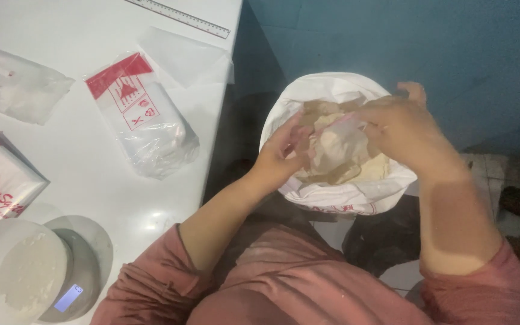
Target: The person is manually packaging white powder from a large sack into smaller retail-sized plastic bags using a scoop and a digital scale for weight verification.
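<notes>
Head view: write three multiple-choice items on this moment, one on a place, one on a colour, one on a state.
1. Where is the white sack?
A. On the table
B. Beside the table, below the hands
C. On the scale

2. What colour is the band on the clear bag on the table?
A. Red
B. Green
C. Black

3. What are the left hand and right hand doing?
A. Resting on the table
B. Gripping a ruler
C. Holding thin plastic at the sack's mouth

Answers: B, it stands off the table edge; A, red top strip; C, both hands pinch the plastic.

white sack [332,195]; beige inner bag [338,147]; red-and-white packets [142,114]; pink sleeves [151,283]
</notes>
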